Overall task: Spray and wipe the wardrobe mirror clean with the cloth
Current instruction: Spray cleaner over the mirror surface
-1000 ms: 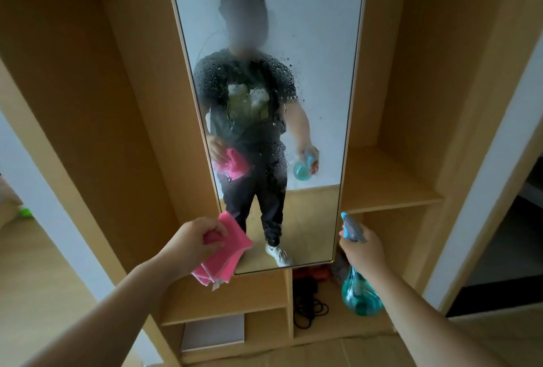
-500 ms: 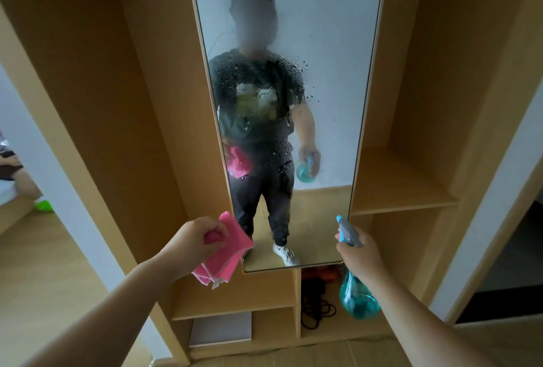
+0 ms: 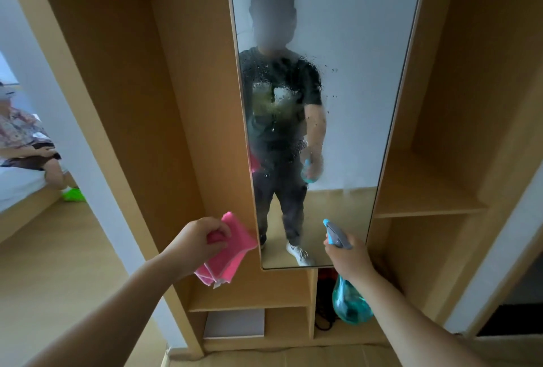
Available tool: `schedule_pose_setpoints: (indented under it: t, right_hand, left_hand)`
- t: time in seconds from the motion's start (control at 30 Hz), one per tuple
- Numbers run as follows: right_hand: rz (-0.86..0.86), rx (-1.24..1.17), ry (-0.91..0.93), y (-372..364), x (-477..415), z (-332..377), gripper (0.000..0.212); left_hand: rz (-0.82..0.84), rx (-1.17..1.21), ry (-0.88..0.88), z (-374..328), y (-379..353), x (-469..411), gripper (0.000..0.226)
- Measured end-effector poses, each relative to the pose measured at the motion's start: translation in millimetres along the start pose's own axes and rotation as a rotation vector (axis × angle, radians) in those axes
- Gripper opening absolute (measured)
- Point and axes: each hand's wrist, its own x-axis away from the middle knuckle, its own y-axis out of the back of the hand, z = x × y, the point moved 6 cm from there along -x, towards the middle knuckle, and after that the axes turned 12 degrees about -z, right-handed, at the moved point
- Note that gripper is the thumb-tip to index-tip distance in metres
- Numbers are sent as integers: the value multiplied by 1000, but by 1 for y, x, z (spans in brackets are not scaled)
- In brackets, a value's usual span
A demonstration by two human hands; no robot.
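While the left hand (image 3: 199,241) grips a folded pink cloth (image 3: 232,252) with its fingers curled round it, the right hand (image 3: 349,258) is wrapped round the neck of a teal spray bottle (image 3: 349,303). The bottle's grey-and-blue nozzle (image 3: 335,233) rises from the top of the fist toward the mirror (image 3: 352,72), and its translucent body hangs below the wrist; how full it is I cannot tell. Below the left hand, a low wardrobe cubby holds a flat white panel (image 3: 235,324). The cubby under the right hand holds black cables (image 3: 324,308) and something red (image 3: 326,274), both partly hidden by the bottle. The mirror's bottom edge lies just beyond the right hand's knuckles, and its left edge runs up just right of the cloth. The cloth's far corner meets that edge in this view, though whether it touches I cannot tell. Droplets speckle the glass well above both hands. The hands are well apart, with open air between them before the lower glass. Right of the right hand, an open bay holds a wooden shelf (image 3: 426,199). Left of the left hand stands the wardrobe's tall side panel (image 3: 117,102), and beyond it a bed (image 3: 17,187) with a seated person.
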Motion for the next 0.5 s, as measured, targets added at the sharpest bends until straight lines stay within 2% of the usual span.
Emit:
schedule_pose_setpoints:
  t: [0.13,0.3,0.47,0.5]
  right_hand:
    - [127,-13,29,-24,8,12,21]
    - [175,-48,85,-47,15,31,28]
    - [111,-33,85,-59,17,31,20]
    - [87,-37,82,-60,18,30,24]
  left_hand:
    - [0,-1,2,4,4,2,26]
    - [-13,7,27,13,10,5,26]
    - [-14,5,40,20,11,8,26]
    - [-11,4,40,21,10,9,27]
